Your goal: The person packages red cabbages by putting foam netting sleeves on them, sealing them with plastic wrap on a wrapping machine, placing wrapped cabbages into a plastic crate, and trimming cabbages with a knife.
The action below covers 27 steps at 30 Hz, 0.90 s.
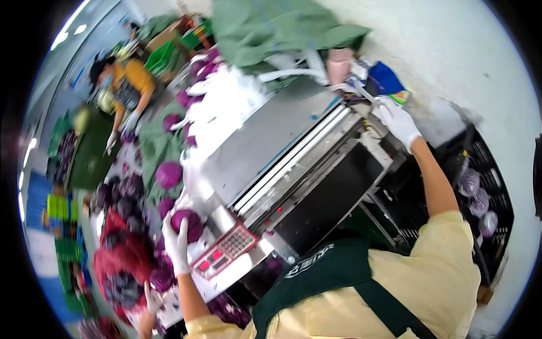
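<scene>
My left hand [176, 248], in a white glove, has its fingers and thumb around one side of a purple cabbage [193, 225] at the left end of a metal machine. The machine's red-framed keypad panel [224, 250] is just right of that hand. My right hand [398, 122], also gloved, reaches to the machine's far right corner. Its fingers are bent at the end of a slim pale strip [364, 91]; blur hides what exactly they grip. Between my hands stretch a grey metal plate [265, 135], long white rollers [293, 161] and a black panel [330, 198].
Loose purple cabbages [169, 175] lie along the bench on the left. A co-worker in orange [138, 79] works beyond, and a person in red [119, 263] is at lower left. Black crates [491, 192] with wrapped cabbages stand at right. A pink container [339, 65] stands near the wall.
</scene>
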Motion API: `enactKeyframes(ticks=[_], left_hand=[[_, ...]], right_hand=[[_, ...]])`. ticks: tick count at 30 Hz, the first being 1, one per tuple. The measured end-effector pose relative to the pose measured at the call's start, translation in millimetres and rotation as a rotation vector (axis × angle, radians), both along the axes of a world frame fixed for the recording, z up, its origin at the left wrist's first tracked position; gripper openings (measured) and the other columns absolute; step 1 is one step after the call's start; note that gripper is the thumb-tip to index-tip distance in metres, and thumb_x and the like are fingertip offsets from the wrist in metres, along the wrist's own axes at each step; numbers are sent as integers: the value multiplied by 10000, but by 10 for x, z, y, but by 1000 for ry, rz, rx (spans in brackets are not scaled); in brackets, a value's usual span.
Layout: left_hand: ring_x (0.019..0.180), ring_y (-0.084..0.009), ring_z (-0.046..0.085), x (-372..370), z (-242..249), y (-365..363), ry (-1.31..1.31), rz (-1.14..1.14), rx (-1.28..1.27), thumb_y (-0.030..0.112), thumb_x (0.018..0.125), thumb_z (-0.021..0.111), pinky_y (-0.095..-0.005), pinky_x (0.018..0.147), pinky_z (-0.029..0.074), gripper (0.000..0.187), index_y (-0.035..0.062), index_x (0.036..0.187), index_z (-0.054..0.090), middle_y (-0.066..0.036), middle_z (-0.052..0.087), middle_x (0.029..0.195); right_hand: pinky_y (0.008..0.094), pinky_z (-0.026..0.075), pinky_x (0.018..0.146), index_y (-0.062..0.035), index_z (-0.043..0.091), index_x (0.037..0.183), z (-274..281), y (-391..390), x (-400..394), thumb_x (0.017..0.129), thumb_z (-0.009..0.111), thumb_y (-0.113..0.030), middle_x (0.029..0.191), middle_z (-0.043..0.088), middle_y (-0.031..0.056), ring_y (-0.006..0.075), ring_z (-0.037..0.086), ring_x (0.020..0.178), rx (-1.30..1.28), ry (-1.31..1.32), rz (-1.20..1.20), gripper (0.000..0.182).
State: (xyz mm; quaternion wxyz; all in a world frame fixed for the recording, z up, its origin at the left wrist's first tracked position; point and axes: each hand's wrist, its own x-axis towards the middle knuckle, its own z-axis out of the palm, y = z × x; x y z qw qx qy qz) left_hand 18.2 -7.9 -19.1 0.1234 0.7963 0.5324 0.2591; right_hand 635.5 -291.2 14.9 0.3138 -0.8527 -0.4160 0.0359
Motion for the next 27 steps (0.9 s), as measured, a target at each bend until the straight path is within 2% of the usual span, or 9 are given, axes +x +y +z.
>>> enactKeyframes(ticks=[2, 4, 8, 14, 16, 18, 21, 24, 27], left_hand=[[1188, -335, 534, 26, -54, 77, 26, 26, -16, 296, 856, 690, -390, 1028, 397, 559, 22, 1309, 511, -212, 558, 1266], [1173, -339, 535, 108, -51, 61, 45, 13, 56, 287, 846, 700, -395, 1016, 406, 570, 21, 1310, 504, -209, 545, 1268], [1173, -345, 527, 393, 57, 2, 100, 78, -12, 311, 855, 687, -403, 1012, 404, 564, 34, 1308, 496, -196, 531, 1276], [1302, -360, 421, 638, 105, -133, 214, 201, 162, 273, 875, 680, -423, 1070, 357, 634, 42, 1409, 426, -207, 461, 1384], [1304, -331, 426, 868, 237, -308, 63, 259, 233, 219, 900, 656, -428, 1056, 380, 574, 38, 1400, 438, -180, 458, 1386], [1287, -278, 440, 1104, 372, -500, -84, 288, 191, 180, 925, 626, -452, 1017, 425, 490, 17, 1361, 473, -135, 459, 1365], [1272, -283, 451, 1201, 379, -713, -164, 274, 179, 113, 927, 610, -431, 1060, 381, 391, -3, 1292, 530, -146, 466, 1351], [1207, -275, 516, 1468, 563, -1040, -103, 238, 243, 37, 883, 630, -382, 1054, 379, 336, 0, 1214, 594, -147, 564, 1258], [1111, -245, 577, 1629, 599, -1315, -143, 232, 240, -4, 866, 626, -356, 1027, 398, 288, 26, 1153, 630, -122, 639, 1153]], right_hand=[[420, 466, 927, -132, 560, 1274, 165, 91, 258, 943, 452, -331, 1096, 658, 175, 362, 612, 1055, -296, -55, -151, 402], [442, 495, 869, -128, 624, 1201, -189, 200, 816, 916, 468, -323, 1036, 680, 178, 370, 643, 988, -395, -240, -122, 380], [458, 526, 811, -62, 707, 1054, -88, 518, 1116, 870, 507, -281, 1040, 676, 213, 374, 662, 952, -736, -220, 10, 349], [435, 534, 841, 20, 704, 1022, -957, 1301, 1459, 826, 545, -144, 1051, 678, 232, 355, 672, 983, -831, -136, 259, 302], [455, 537, 780, -27, 721, 978, -1167, 1520, 1510, 824, 563, -138, 956, 690, 213, 335, 681, 918, -564, -335, 252, 247], [482, 521, 711, -57, 699, 976, -1061, 1802, 1512, 873, 539, -156, 875, 668, 197, 351, 662, 839, -20, -358, 258, 214], [475, 483, 700, -84, 634, 1002, -1048, 2395, 1532, 939, 488, -240, 906, 630, 170, 352, 614, 797, 207, -199, 365, 222], [454, 491, 745, -85, 644, 998, -636, 2879, 1196, 900, 557, -313, 931, 634, 162, 341, 620, 867, 398, -274, 514, 263], [445, 500, 753, -92, 648, 988, -289, 3188, 852, 878, 583, -320, 987, 638, 154, 345, 634, 889, 126, -256, 602, 261]])
